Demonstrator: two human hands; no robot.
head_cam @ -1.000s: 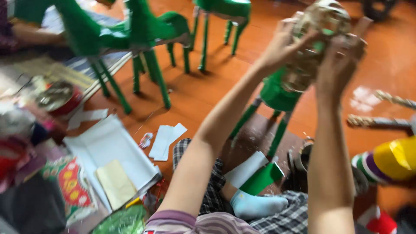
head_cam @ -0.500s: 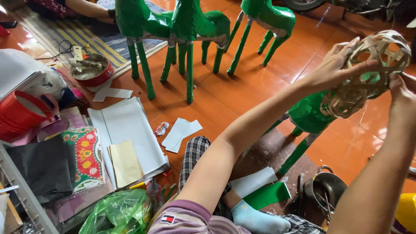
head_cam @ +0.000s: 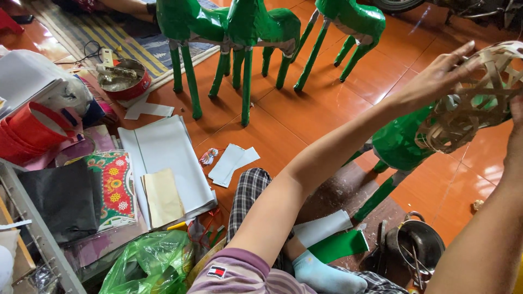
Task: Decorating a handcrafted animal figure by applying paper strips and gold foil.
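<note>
At the bottom of the frame, a sock [head_cam: 327, 275] and checked trousers [head_cam: 248, 198] are showing beside the person's striped sleeve [head_cam: 239, 275]. A green bag [head_cam: 147, 267] is lying at lower left, with a black sheet [head_cam: 62, 198] and a floral paper [head_cam: 111, 188] beside it. A metal pot [head_cam: 417, 247] is sitting at lower right, next to a green strip [head_cam: 340, 245] and a white strip [head_cam: 321, 227].

At mid-frame, grey sheets [head_cam: 166, 158] are lying on the floor [head_cam: 305, 114] with a yellow slip [head_cam: 162, 196] on top; white scraps [head_cam: 231, 163] are lying just beside them. Red cups [head_cam: 27, 130] are stacked at the left edge.

At the right, both arms are reaching up to a woven frame [head_cam: 474, 100]. The left hand [head_cam: 436, 76] is resting on the frame's upper left with fingers spread. The right hand [head_cam: 515, 117] is touching its right side at the frame edge; its grip cannot be told. The frame is sitting against a green body [head_cam: 400, 144] standing on a green leg [head_cam: 378, 196].

At the top, three green figures [head_cam: 256, 24] are standing on thin legs. A red tin [head_cam: 125, 81] is sitting at upper left beside a striped mat [head_cam: 103, 30].
</note>
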